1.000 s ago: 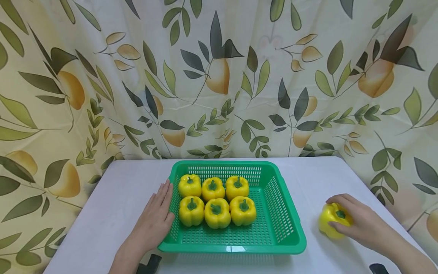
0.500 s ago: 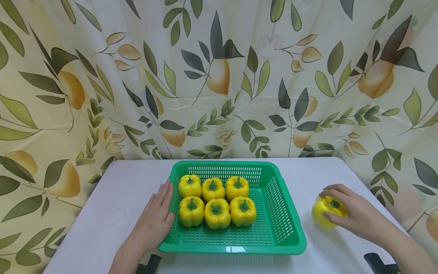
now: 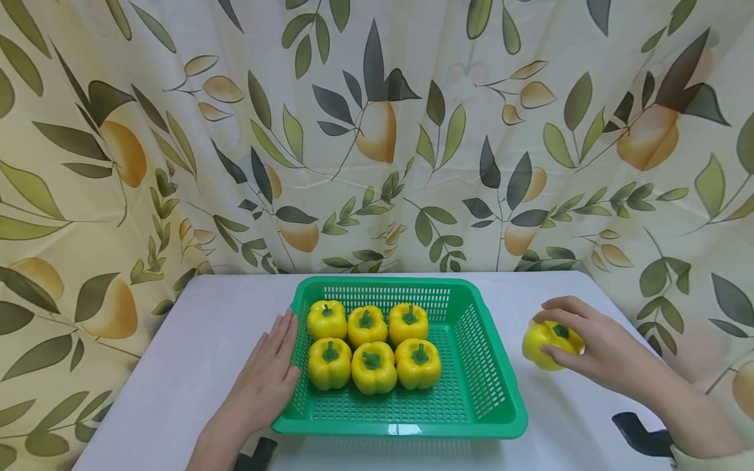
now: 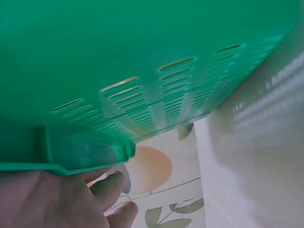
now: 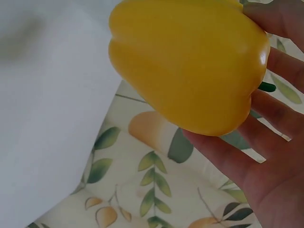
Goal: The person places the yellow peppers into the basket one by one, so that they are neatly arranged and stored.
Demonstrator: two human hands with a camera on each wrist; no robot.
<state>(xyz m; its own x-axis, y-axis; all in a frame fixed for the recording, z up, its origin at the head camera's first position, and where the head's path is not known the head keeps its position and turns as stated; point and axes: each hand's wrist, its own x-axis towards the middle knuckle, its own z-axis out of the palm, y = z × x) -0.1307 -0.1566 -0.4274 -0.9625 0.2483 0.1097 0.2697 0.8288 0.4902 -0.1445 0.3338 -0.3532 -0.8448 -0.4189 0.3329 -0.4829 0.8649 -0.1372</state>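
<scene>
My right hand point(image 3: 597, 350) grips a yellow bell pepper point(image 3: 544, 343) by its upper part, to the right of a green plastic basket point(image 3: 459, 428). The right wrist view shows this pepper point(image 5: 190, 66) between thumb and fingers, held off the white surface. My left hand point(image 3: 268, 366) lies with straight fingers along the basket's left rim; in the left wrist view the hand point(image 4: 71, 199) touches the underside of that rim. Inside the basket, several yellow peppers point(image 3: 374, 367) with green stems stand in two rows, toward the left and middle.
A white-covered table point(image 3: 194, 340) carries the basket. Behind it hangs a curtain point(image 3: 377, 196) printed with leaves and fruit. A bare strip of the basket floor point(image 3: 453, 373) shows at its right. Black straps point(image 3: 642, 437) sit at the wrists.
My right hand has lifted the bell pepper off the table and moved it left and away from me, nearer the basket. The left hand and basket stay put.
</scene>
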